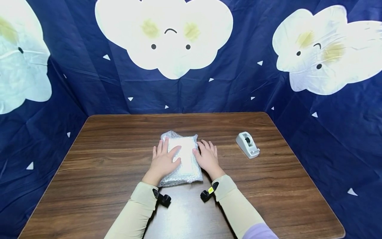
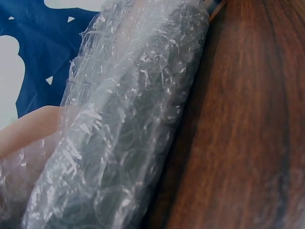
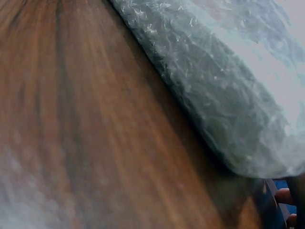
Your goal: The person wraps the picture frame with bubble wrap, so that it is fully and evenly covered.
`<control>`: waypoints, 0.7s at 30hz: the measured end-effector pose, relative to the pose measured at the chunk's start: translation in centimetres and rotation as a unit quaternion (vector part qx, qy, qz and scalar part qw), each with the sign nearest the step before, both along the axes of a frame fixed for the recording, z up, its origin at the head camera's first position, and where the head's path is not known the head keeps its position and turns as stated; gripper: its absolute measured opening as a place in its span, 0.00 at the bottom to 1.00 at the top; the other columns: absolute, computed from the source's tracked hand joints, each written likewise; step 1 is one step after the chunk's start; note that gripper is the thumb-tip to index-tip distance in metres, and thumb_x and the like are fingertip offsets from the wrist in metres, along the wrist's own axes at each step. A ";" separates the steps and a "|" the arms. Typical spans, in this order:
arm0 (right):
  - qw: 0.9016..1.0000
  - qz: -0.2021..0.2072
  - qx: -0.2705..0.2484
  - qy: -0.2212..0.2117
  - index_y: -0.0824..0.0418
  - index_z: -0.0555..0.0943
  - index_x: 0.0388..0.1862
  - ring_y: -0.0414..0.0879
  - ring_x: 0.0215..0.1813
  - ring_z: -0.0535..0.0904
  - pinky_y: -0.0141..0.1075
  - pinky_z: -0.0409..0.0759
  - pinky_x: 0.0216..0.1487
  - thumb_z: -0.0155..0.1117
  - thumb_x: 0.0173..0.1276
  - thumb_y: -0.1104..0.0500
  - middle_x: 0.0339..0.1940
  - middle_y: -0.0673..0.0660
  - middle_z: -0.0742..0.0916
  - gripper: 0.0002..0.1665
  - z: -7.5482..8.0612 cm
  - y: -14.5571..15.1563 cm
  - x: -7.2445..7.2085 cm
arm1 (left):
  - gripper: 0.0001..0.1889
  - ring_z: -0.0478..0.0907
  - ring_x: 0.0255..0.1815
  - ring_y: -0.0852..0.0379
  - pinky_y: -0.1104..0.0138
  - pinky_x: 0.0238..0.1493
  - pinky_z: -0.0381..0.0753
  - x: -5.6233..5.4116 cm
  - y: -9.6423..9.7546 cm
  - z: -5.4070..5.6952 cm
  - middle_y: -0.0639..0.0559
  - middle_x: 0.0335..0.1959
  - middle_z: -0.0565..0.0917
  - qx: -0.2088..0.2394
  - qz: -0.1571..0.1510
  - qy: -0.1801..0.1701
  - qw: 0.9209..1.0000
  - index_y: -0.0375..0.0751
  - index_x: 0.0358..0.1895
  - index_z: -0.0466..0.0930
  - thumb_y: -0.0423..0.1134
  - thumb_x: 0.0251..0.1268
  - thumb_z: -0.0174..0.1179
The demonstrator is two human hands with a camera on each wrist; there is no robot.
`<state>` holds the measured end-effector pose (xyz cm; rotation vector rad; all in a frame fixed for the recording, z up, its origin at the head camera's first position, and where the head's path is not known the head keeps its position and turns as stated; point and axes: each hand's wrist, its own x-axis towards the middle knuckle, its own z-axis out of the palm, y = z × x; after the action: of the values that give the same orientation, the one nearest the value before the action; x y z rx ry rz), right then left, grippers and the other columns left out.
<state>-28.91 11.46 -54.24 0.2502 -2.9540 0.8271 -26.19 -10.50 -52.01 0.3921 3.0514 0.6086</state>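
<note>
A flat, roughly rectangular package in clear bubble wrap (image 1: 186,159), whitish inside, lies on the wooden table. My left hand (image 1: 162,163) rests with spread fingers on its left side, thumb over the top face. On the opposite side, my right hand (image 1: 208,160) touches the right edge, its thumb at the top face and the other fingers beside the wrap. Close up in the left wrist view, the bubble wrap (image 2: 128,124) is creased and shiny along its near edge. The right wrist view shows the wrap's rounded corner (image 3: 248,143) and a few fingertips (image 3: 284,196) past it.
A white tape dispenser (image 1: 247,145) stands to the right of the package on the brown wooden table (image 1: 113,159). Blue fabric (image 1: 89,89) with white clouds surrounds the table's back and sides. A small black camera sits on each wrist.
</note>
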 end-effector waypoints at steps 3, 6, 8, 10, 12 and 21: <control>1.000 0.002 0.011 -0.001 0.52 0.71 0.75 0.64 0.80 0.52 0.63 0.41 0.77 0.39 0.83 0.43 0.79 0.58 0.67 0.30 0.0 0.0 0.1 | 0.31 0.33 0.82 0.34 0.34 0.75 0.36 -0.1 0.0 -0.1 0.37 0.83 0.39 0.002 0.000 0.000 1.000 0.63 0.75 0.68 0.60 0.68 0.51; 0.999 0.006 0.030 -0.009 0.52 0.70 0.75 0.65 0.81 0.50 0.63 0.42 0.78 0.36 0.84 0.46 0.80 0.58 0.66 0.29 0.1 0.1 0.2 | 0.31 0.33 0.82 0.34 0.34 0.75 0.36 -0.1 -0.1 -0.2 0.37 0.83 0.40 0.006 0.000 0.000 1.000 0.63 0.75 0.68 0.60 0.68 0.51; 0.998 0.008 0.050 -0.023 0.52 0.68 0.76 0.64 0.82 0.48 0.61 0.41 0.78 0.35 0.84 0.46 0.81 0.57 0.63 0.29 0.2 0.3 0.2 | 0.31 0.33 0.82 0.34 0.34 0.75 0.36 -0.1 -0.1 -0.4 0.37 0.83 0.40 0.006 0.001 0.000 1.000 0.63 0.75 0.67 0.60 0.68 0.50; 0.997 0.011 0.068 -0.037 0.50 0.65 0.78 0.63 0.83 0.45 0.60 0.39 0.79 0.34 0.84 0.45 0.82 0.56 0.61 0.29 0.2 0.4 0.3 | 0.31 0.34 0.82 0.33 0.34 0.75 0.36 -0.1 -0.1 -0.5 0.37 0.83 0.40 0.007 0.001 0.003 1.000 0.64 0.75 0.67 0.60 0.68 0.50; 0.996 0.013 0.082 -0.044 0.48 0.63 0.79 0.62 0.83 0.43 0.60 0.38 0.79 0.33 0.84 0.46 0.83 0.56 0.59 0.29 0.2 0.6 0.2 | 0.31 0.34 0.82 0.33 0.33 0.74 0.37 -0.2 -0.1 -0.6 0.37 0.83 0.40 0.007 0.002 0.004 1.000 0.64 0.75 0.67 0.60 0.68 0.50; 0.995 -0.012 0.097 -0.029 0.47 0.64 0.78 0.61 0.83 0.46 0.58 0.42 0.79 0.41 0.82 0.53 0.82 0.55 0.61 0.28 -0.4 0.6 0.0 | 0.31 0.36 0.81 0.31 0.32 0.74 0.39 -0.1 -0.8 -1.0 0.41 0.84 0.40 0.060 0.001 0.002 0.998 0.62 0.74 0.69 0.58 0.68 0.54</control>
<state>-28.89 12.11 -54.67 0.2031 -3.0882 0.5526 -26.28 -11.32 -53.01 0.3929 3.0285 0.7955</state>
